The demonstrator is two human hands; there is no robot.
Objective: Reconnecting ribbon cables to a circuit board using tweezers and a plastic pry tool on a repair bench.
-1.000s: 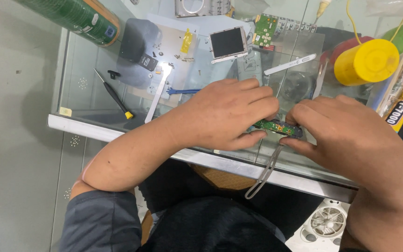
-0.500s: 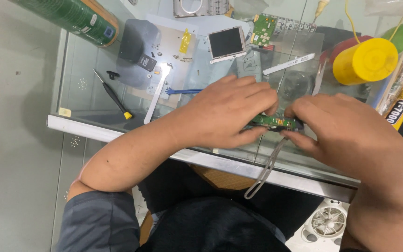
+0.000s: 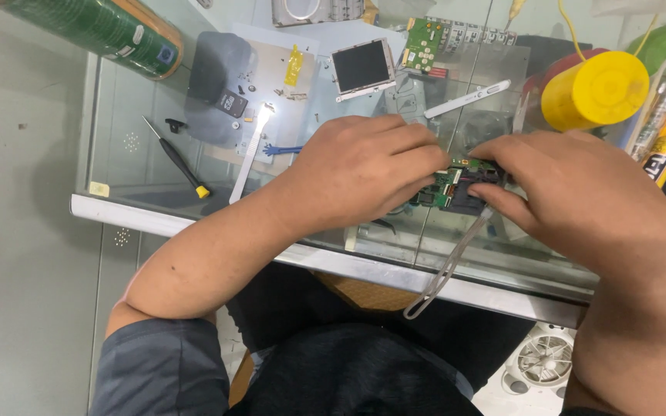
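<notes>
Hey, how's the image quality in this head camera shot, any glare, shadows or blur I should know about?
Head view: even, soft light; the glass tabletop reflects pale patches; a bright glint on the white strip; the left hand and right hand are sharp but hide most of the green circuit board; edges bend slightly from the wide lens.

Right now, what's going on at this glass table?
A person holds a small green circuit board with a dark part attached between the left hand and the right hand, just above the glass table. A grey strap hangs from it over the table's edge. Loose parts lie farther back: a small screen, another green board, a white strip, and a yellow-tipped screwdriver to the left. A yellow cup stands on the right.
</notes>
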